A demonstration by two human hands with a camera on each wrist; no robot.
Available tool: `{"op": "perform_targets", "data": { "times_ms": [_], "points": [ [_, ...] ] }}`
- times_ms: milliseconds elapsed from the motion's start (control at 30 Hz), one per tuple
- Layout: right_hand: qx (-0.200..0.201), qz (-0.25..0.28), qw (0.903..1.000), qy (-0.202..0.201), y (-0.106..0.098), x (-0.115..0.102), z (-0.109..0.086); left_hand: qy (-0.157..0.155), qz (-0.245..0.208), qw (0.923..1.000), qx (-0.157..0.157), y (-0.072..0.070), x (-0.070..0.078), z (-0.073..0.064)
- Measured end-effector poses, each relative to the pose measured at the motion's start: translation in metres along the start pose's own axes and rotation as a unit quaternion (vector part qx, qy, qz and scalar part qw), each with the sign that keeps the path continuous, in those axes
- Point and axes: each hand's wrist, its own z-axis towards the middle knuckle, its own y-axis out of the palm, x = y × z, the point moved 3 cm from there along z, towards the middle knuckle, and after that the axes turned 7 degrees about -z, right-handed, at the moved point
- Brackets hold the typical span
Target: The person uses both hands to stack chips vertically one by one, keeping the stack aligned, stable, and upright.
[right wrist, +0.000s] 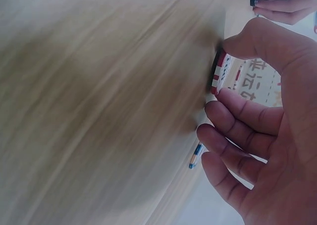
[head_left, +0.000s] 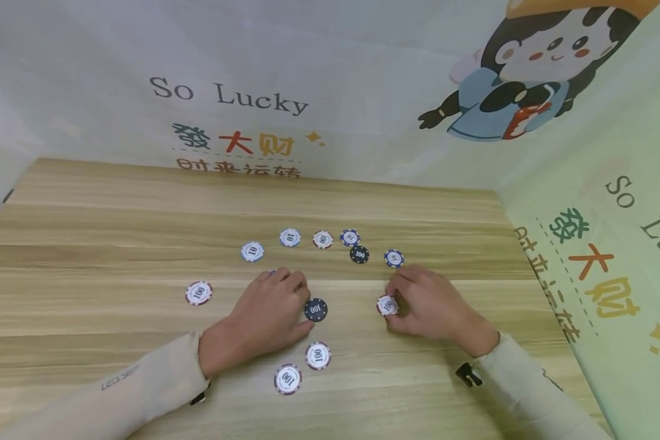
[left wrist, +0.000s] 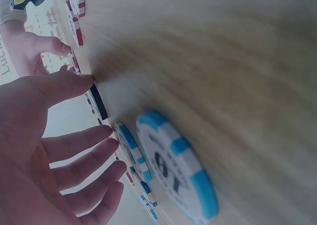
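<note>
Black chip [head_left: 316,310] and red-edged chip [head_left: 387,305] sit pinched in the half-curled left and right hands [head_left: 269,311] [head_left: 426,302], respectively.

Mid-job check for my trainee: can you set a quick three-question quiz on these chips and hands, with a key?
1. Which hand holds a red-and-white chip? A: left. B: right.
2. True or false: the lowest chip in the head view reads 10.
3. How many black chips show in the head view?

Key:
1. B, the right hand.
2. False; the lowest chip reads 100.
3. Two: one at the left hand, another farther out.
</note>
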Motion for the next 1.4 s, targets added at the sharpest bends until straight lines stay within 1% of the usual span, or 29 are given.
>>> {"op": "perform_targets", "data": {
  "times_ms": [200,400,700,1000,1167,1400],
  "points": [
    [0.002,0.006,0.9999,-0.01,0.0,-0.007,0.005,0.0,0.004,1.0,0.003,-0.001,0.0,-0.003],
    [0.015,-0.005,0.9996,-0.024,0.0,-0.012,0.011,0.003,0.01,0.9999,0.01,-0.003,0.001,-0.004],
    [0.012,-0.006,0.9996,-0.025,0.001,-0.022,0.023,0.001,0.004,1.0,0.004,-0.002,0.002,-0.005],
    [0.023,0.001,0.9985,-0.049,-0.002,-0.036,0.04,0.002,0.008,1.0,-0.001,-0.003,0.003,-0.004],
    [0.03,-0.004,0.9972,-0.068,-0.002,-0.044,0.048,0.002,0.007,1.0,-0.002,-0.003,0.002,-0.004],
    [0.036,0.003,0.9954,-0.088,-0.001,-0.054,0.057,0.012,0.022,0.9996,0.012,-0.002,0.002,-0.006]
  ]
}}
